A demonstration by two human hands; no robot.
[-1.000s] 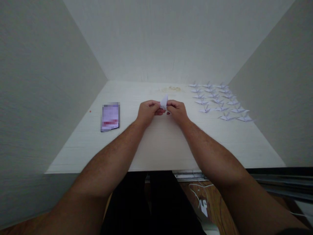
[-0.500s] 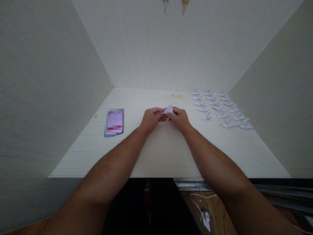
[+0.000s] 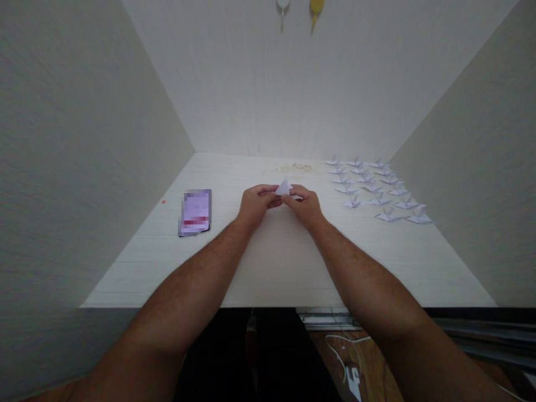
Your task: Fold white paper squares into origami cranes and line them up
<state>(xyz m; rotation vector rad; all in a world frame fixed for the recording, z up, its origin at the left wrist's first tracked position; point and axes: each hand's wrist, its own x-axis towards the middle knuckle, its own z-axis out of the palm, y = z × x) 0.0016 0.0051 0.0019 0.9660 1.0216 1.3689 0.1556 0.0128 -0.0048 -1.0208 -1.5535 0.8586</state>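
Note:
A small folded piece of white paper (image 3: 284,187), with a pointed top, is held between my two hands over the middle of the table. My left hand (image 3: 256,204) pinches its left side with thumb and fingers. On the other side, my right hand (image 3: 305,204) grips the paper's lower right edge, the thumb at its base. Some fingertips are hidden behind the paper. To the right, rows of folded white paper cranes (image 3: 379,201) stand on the table, out of reach of my fingers.
On the left lies a blurred purple-and-white pad or device (image 3: 196,212), with a small orange dot (image 3: 163,201) farther left. White walls enclose the white table (image 3: 276,268). Two hooks (image 3: 317,8) hang on the back wall. A power strip (image 3: 354,382) and cables lie on the floor.
The folded paper has shifted slightly left between my hands and its shape looks wider. My right hand has moved a little left, its fingers spread a bit more along the edge.

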